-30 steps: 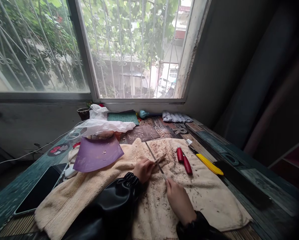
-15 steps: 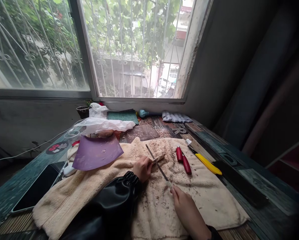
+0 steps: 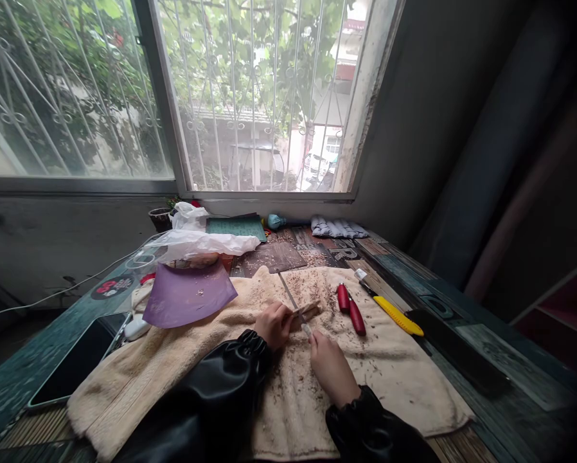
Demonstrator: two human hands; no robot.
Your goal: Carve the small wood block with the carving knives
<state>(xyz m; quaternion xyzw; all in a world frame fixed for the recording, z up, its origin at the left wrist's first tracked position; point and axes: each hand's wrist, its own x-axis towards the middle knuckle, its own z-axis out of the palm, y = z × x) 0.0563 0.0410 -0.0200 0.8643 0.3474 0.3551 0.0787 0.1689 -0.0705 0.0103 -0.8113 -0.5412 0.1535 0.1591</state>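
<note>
My left hand (image 3: 274, 325) pinches a small piece of wood (image 3: 311, 311) and holds it down on a beige towel (image 3: 399, 386). In my right hand (image 3: 331, 363) is a thin metal file (image 3: 288, 290), gripped by its pale handle end. The file lies slantwise across the wood, its tip pointing away and to the left. Wood shavings are scattered over the towel around both hands. Two red-handled tools (image 3: 351, 310) rest on the towel to the right of the wood; their blades cannot be made out.
A yellow-handled cutter (image 3: 398, 315) lies at the towel's right edge, beside a long dark strip (image 3: 466, 354). Purple sandpaper (image 3: 189, 297), a tablet (image 3: 79, 360) and a white plastic bag (image 3: 206, 241) are on the left. Behind are a green mat (image 3: 238, 227) and a barred window.
My right hand has pushed the file forward and left across the wood, so its handle is now close to the wood. My left hand keeps its hold in about the same spot.
</note>
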